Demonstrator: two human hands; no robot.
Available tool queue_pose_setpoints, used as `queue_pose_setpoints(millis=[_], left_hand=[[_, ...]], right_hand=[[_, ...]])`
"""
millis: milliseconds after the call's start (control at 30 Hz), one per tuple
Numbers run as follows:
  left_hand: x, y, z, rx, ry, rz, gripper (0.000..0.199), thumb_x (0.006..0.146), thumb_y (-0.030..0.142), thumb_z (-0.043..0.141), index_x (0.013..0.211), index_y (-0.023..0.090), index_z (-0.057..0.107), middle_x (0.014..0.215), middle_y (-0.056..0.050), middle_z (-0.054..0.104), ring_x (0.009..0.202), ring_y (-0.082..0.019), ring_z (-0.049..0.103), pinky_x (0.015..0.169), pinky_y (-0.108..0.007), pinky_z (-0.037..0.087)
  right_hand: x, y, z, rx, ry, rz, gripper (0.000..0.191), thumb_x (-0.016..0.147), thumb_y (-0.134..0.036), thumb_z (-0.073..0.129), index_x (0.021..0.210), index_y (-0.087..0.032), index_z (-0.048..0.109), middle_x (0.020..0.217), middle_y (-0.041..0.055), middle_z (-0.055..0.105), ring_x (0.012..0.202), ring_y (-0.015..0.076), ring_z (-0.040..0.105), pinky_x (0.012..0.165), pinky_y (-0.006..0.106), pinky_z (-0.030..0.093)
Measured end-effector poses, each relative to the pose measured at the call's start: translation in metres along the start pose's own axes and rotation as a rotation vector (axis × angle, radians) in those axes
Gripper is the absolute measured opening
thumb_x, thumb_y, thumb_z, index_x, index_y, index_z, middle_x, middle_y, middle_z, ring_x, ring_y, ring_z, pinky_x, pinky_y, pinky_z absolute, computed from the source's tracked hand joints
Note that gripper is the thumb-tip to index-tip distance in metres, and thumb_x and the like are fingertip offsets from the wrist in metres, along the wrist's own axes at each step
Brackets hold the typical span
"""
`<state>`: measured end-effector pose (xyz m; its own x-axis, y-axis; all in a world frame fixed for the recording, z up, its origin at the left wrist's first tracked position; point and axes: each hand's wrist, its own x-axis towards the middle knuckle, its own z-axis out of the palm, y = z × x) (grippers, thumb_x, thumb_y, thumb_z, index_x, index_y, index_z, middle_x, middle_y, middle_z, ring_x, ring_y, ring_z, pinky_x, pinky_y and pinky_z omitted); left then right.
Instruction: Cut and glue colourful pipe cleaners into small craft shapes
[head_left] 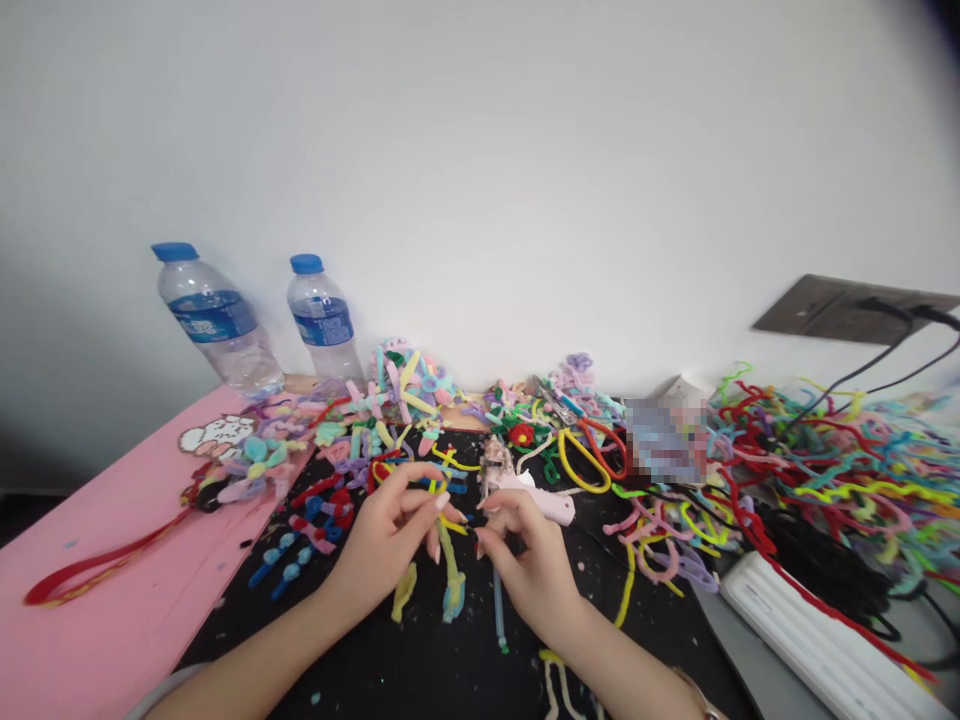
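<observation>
Over the black mat (pixel 360 660), my left hand (pixel 386 535) pinches a thin yellow pipe cleaner (pixel 442 487) between thumb and fingers. Just below those fingers is a yellow-green pipe cleaner piece with a light blue end (pixel 453 590); whether it is joined to the held one I cannot tell. My right hand (pixel 529 555) faces the left with thumb and fingertips nearly together, and whatever is in that pinch is too small to make out. Behind it lies a pale pink glue gun (pixel 551 503) with a stained nozzle. A translucent glue stick (pixel 499 610) lies between my hands.
Two water bottles (pixel 214 325) (pixel 324 320) stand by the wall at left. Finished pipe cleaner pieces (pixel 412 380) line the back. A large tangle of pipe cleaners (pixel 847 480) and a white power strip (pixel 817 635) are at right. A red strap (pixel 105 575) lies on pink board (pixel 142 500).
</observation>
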<state>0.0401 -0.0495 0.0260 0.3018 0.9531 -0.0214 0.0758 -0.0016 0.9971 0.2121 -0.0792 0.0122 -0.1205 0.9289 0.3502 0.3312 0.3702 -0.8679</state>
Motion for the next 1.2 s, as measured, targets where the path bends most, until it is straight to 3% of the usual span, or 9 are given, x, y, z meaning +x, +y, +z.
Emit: queue_pose_setpoints(millis=[100, 200, 300, 367, 500, 667, 867, 1033, 1200], left_hand=[[0.004, 0.001, -0.005, -0.042, 0.044, -0.009, 0.033, 0.088, 0.037, 0.053, 0.113, 0.023, 0.037, 0.075, 0.001, 0.068, 0.045, -0.011, 0.057, 0.05, -0.023, 0.043], [0.009, 0.002, -0.02, 0.017, 0.12, 0.098, 0.034, 0.089, 0.037, 0.049, 0.117, 0.022, 0.037, 0.087, -0.002, 0.068, 0.051, -0.012, 0.058, 0.053, -0.025, 0.044], [0.016, 0.004, -0.039, 0.306, 0.301, 0.228, 0.024, 0.09, 0.038, 0.047, 0.106, 0.02, 0.048, 0.089, -0.004, 0.065, 0.057, -0.014, 0.056, 0.057, -0.028, 0.044], [0.019, 0.006, -0.049, 0.637, 0.262, 0.278, 0.02, 0.089, 0.037, 0.048, 0.091, 0.02, 0.056, 0.078, -0.002, 0.061, 0.061, -0.016, 0.055, 0.059, -0.028, 0.041], [0.021, 0.008, -0.052, 0.916, 0.08, 0.319, 0.02, 0.088, 0.037, 0.049, 0.082, 0.02, 0.057, 0.077, -0.001, 0.059, 0.067, -0.018, 0.054, 0.064, -0.029, 0.039], [0.02, 0.003, -0.047, 0.95, -0.048, 0.268, 0.019, 0.084, 0.038, 0.056, 0.094, 0.022, 0.057, 0.092, -0.002, 0.062, 0.077, -0.019, 0.058, 0.067, -0.029, 0.042], [0.024, 0.007, -0.06, 0.949, 0.209, 0.329, 0.022, 0.092, 0.034, 0.042, 0.095, 0.02, 0.059, 0.091, -0.005, 0.064, 0.082, -0.021, 0.06, 0.073, -0.03, 0.042], [0.022, -0.004, -0.044, 0.95, 0.053, 0.302, 0.02, 0.084, 0.037, 0.054, 0.095, 0.021, 0.06, 0.102, -0.006, 0.061, 0.088, -0.024, 0.06, 0.073, -0.031, 0.045], [0.019, -0.01, -0.032, 0.877, -0.016, 0.308, 0.012, 0.085, 0.027, 0.049, 0.09, 0.022, 0.059, 0.106, -0.006, 0.058, 0.095, -0.023, 0.058, 0.076, -0.03, 0.045]], right_hand=[[0.001, 0.0, -0.001, -0.025, 0.046, -0.022, 0.008, 0.087, -0.02, 0.05, 0.095, -0.019, 0.051, 0.059, -0.0046, 0.056, 0.053, 0.0139, 0.055, 0.053, 0.025, 0.043], [0.002, 0.002, -0.007, -0.093, 0.15, -0.029, 0.005, 0.088, -0.021, 0.048, 0.09, -0.019, 0.053, 0.061, -0.0031, 0.055, 0.054, 0.0142, 0.054, 0.054, 0.024, 0.042], [0.003, 0.005, -0.012, -0.141, 0.186, -0.027, 0.006, 0.089, -0.022, 0.047, 0.09, -0.02, 0.052, 0.064, -0.002, 0.056, 0.058, 0.0145, 0.055, 0.056, 0.024, 0.043], [0.004, 0.006, -0.013, -0.159, 0.178, -0.039, 0.006, 0.09, -0.022, 0.046, 0.09, -0.02, 0.052, 0.065, -0.0018, 0.056, 0.059, 0.0145, 0.055, 0.057, 0.024, 0.043], [0.004, 0.005, -0.013, -0.189, 0.182, -0.057, 0.008, 0.089, -0.02, 0.045, 0.089, -0.02, 0.053, 0.065, -0.0016, 0.056, 0.058, 0.0141, 0.055, 0.057, 0.024, 0.043], [0.005, 0.004, -0.013, -0.204, 0.187, -0.068, 0.008, 0.088, -0.019, 0.045, 0.088, -0.02, 0.053, 0.065, -0.0018, 0.056, 0.058, 0.0139, 0.056, 0.057, 0.024, 0.044], [0.005, 0.006, -0.013, -0.215, 0.199, -0.074, 0.008, 0.089, -0.021, 0.046, 0.087, -0.02, 0.053, 0.065, -0.0014, 0.057, 0.058, 0.0141, 0.055, 0.057, 0.024, 0.045], [0.005, 0.005, -0.013, -0.221, 0.178, -0.058, 0.008, 0.089, -0.019, 0.046, 0.087, -0.02, 0.053, 0.066, -0.0007, 0.058, 0.058, 0.0145, 0.056, 0.057, 0.025, 0.045], [0.006, 0.004, -0.013, -0.229, 0.172, -0.066, 0.007, 0.088, -0.019, 0.046, 0.087, -0.02, 0.053, 0.066, -0.0006, 0.058, 0.058, 0.0143, 0.056, 0.057, 0.024, 0.045]])
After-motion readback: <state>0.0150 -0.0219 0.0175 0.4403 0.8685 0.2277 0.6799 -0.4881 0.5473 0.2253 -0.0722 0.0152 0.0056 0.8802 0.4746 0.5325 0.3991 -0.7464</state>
